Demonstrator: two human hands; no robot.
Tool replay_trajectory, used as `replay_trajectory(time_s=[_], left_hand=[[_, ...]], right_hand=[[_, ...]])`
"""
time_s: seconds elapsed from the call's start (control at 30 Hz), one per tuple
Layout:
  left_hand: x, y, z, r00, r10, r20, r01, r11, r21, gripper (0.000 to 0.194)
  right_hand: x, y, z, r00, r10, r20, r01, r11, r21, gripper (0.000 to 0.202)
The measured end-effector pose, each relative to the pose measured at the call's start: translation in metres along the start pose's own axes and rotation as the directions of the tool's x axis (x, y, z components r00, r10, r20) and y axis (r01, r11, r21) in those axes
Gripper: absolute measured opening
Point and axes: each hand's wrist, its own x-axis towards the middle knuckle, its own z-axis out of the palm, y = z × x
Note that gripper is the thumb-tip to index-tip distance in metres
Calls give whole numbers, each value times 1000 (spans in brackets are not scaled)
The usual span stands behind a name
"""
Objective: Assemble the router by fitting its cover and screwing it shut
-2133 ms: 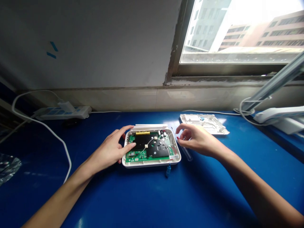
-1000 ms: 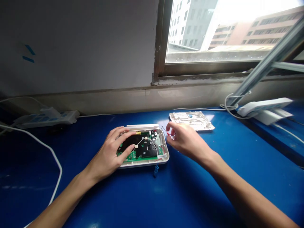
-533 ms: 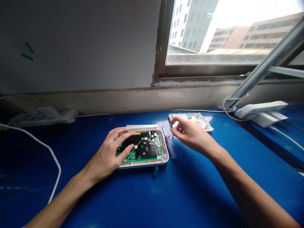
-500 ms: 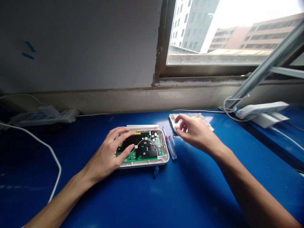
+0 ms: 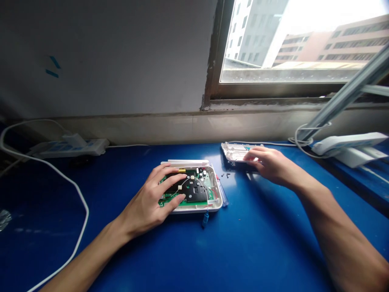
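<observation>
My left hand (image 5: pixel 153 194) grips the left end of an opened white electronic device (image 5: pixel 217 206), its fingers and thumb reaching over the inside. A green circuit board (image 5: pixel 170 201) with a black plate (image 5: pixel 194 195) sits in the shell, and a thin cable ends in a blue connector (image 5: pixel 206 219) hanging over the near edge. Farther right, my right hand (image 5: pixel 267 164) is closed on the near right part of a pale vented cover (image 5: pixel 235 154), which looks tilted. A screwdriver (image 5: pixel 224 194) with a clear handle lies partly hidden by the device's right side.
Several small dark screws (image 5: pixel 227 175) lie on the blue table (image 5: pixel 243 243) between device and cover. Power strips stand at the left (image 5: pixel 91 148) and right (image 5: pixel 349 142). A white cable (image 5: pixel 86 202) loops along the left. A metal post (image 5: pixel 340 97) rises by the window.
My right hand has come down from above the cover and taken hold of it, and the cover has shifted. The device now overlaps more of the screwdriver. The whole view has shifted slightly.
</observation>
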Motion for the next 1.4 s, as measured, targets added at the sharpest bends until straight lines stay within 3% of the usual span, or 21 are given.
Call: replay_trajectory(time_s=[0.1,0.2,0.3,0.37,0.43,0.5,0.57,0.67,0.87,0.97,1.13,1.2,1.3,1.4], left_hand=[[0,-1,-2,1000,-21,-23,21,1000,-10,42],[0,1,-3,998,-29,-59,27,999,-44,40],[1,4,-5,992,-82,-97,67,986,-155,37],[3,7,-5,976,-195,-93,155,931,-330,40],[6,7,-5,949,-308,-64,221,800,-558,60],[8,6,-5,936,-349,-50,210,665,-716,96],[10,4,-7,941,-329,-80,156,630,-761,130],[10,3,-8,949,-285,-135,93,663,-743,144],[8,8,0,931,-302,-204,31,624,-781,140],[9,7,5,919,-291,-266,-55,573,-818,144],[7,7,3,908,-278,-314,-106,573,-813,139],[6,6,-1,901,-331,-280,-84,502,-861,133],[5,4,-12,868,-459,-187,-69,263,-962,109],[8,1,-27,841,-533,-92,-86,37,-996,72]], right_hand=[[1,-3,-4,987,-45,-152,35,997,-69,20],[3,-18,-8,946,-151,-288,117,984,-131,23],[4,-51,-9,864,-337,-374,287,940,-184,21],[2,-81,-7,788,-472,-395,430,881,-197,26],[-2,-112,-2,708,-580,-403,557,810,-185,30],[-5,-140,5,651,-646,-399,656,743,-132,30],[-7,-160,14,629,-639,-443,705,709,-24,33],[-6,-172,27,637,-590,-496,717,689,102,33],[0,-170,37,689,-500,-524,682,692,237,32],[1,-169,41,697,-487,-527,682,678,275,29],[2,-166,41,714,-466,-522,669,674,313,26],[2,-161,34,731,-425,-534,641,695,326,26],[1,-146,21,790,-407,-457,589,711,385,17],[-2,-132,10,877,-466,-116,458,738,496,18]])
